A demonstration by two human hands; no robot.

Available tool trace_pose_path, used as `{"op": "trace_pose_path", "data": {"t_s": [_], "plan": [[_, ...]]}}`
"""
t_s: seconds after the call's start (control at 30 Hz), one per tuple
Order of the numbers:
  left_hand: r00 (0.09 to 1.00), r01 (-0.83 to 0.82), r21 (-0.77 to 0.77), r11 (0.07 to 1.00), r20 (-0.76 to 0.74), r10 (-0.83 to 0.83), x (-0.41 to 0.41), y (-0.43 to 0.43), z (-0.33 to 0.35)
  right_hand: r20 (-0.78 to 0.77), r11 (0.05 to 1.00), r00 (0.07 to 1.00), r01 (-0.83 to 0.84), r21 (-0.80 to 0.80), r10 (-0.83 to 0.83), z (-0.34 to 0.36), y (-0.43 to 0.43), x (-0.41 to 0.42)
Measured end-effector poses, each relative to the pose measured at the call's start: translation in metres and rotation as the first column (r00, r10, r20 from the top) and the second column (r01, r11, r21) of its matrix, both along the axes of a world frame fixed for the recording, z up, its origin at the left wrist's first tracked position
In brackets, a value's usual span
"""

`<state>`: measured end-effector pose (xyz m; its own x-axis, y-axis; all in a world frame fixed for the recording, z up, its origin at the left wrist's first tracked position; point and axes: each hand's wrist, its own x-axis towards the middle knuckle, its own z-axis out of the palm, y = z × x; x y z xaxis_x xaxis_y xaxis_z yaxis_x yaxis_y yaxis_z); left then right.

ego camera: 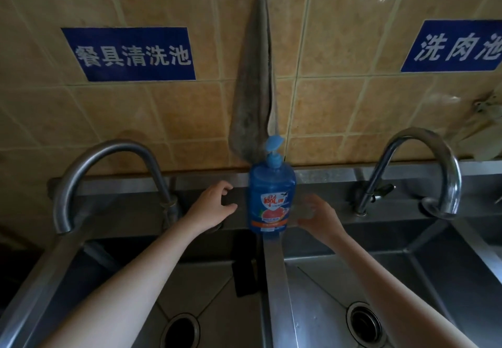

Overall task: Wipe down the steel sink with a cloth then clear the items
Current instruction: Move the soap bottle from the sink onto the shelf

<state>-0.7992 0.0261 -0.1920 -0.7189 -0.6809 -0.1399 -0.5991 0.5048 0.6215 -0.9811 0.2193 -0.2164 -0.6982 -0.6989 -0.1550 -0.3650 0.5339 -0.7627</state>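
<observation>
sink (274,271) divider carries the bottle (271,198) at centre frame (upright), between left hand (214,206) and right hand (320,217), both spread, empty.

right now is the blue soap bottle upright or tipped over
Upright. The soap bottle stands on the ledge between the two basins, pump head on top, label facing the camera.
</observation>
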Motion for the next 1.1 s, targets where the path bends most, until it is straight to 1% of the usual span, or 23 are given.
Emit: {"op": "trace_pose_path", "data": {"t_s": [0.07,0.23,0.33,0.43,0.53,0.63,0.8,1.1], "plan": [[1.0,-0.015,0.035,0.999,-0.011,0.015,-0.013,0.0,-0.01,0.051,0.999,0.998,-0.028,-0.024,0.029,-0.008,-0.009,-0.006],[0.999,0.004,0.165,0.986,-0.054,0.005,-0.04,-0.002,-0.03,0.116,0.996,0.99,-0.077,-0.046,0.082,-0.031,-0.032,-0.019],[0.987,0.068,0.247,0.967,-0.159,-0.029,-0.054,-0.001,-0.034,0.161,0.992,0.98,-0.103,-0.075,0.114,-0.043,-0.041,-0.025],[0.965,0.119,0.307,0.944,-0.259,-0.037,-0.064,0.001,-0.032,0.229,0.983,0.963,-0.114,-0.144,0.145,-0.052,-0.047,-0.029],[0.951,0.161,0.313,0.936,-0.304,-0.062,-0.066,0.0,-0.033,0.275,0.974,0.948,-0.111,-0.197,0.163,-0.057,-0.053,-0.031],[0.945,0.173,0.314,0.933,-0.321,-0.067,-0.067,-0.002,-0.035,0.287,0.965,0.935,-0.148,-0.214,0.208,-0.058,-0.056,-0.032],[0.952,0.179,0.316,0.932,-0.293,-0.084,-0.064,0.003,-0.032,0.289,0.958,0.927,-0.176,-0.225,0.238,-0.055,-0.048,-0.032],[0.955,0.185,0.256,0.949,-0.274,-0.113,-0.041,0.027,-0.029,0.268,0.953,0.927,-0.203,-0.227,0.261,-0.053,-0.024,-0.014]]}}
